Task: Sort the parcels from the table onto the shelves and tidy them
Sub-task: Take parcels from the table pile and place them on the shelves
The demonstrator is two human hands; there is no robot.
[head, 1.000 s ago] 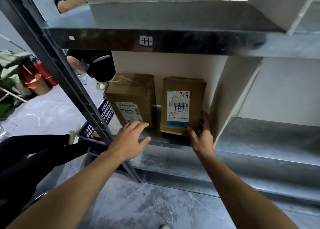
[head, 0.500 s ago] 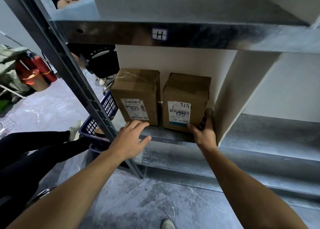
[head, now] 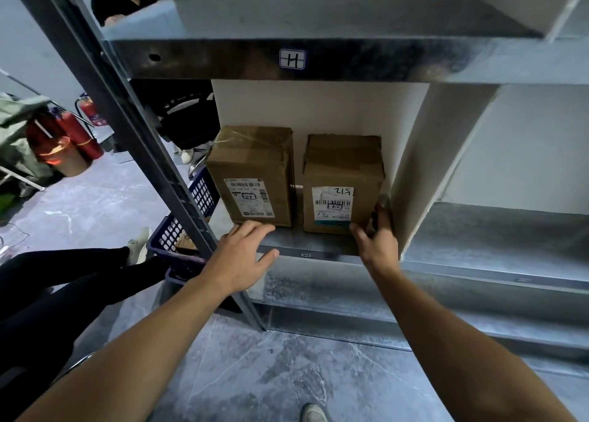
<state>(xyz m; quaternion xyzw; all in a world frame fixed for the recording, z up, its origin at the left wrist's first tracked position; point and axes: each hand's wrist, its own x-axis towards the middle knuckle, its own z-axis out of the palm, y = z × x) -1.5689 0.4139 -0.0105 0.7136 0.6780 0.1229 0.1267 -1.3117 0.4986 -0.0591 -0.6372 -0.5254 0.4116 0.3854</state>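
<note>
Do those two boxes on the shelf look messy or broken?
A little. The left parcel has loose, crinkled clear tape on top and a dented right edge. The right parcel has a partly torn label. Both stand upright, side by side with a small gap. The right hand grips the right parcel's corner.

Both parcels are matt brown cardboard: the left parcel [head: 251,174] has glossy clear tape wrinkled over its top, the right parcel [head: 342,182] duller brown tape. Each carries a white paper label. The shelf [head: 318,240] is mottled galvanised metal, the divider [head: 424,166] smooth matt white board. The basket [head: 178,230] is blue perforated plastic.
</note>
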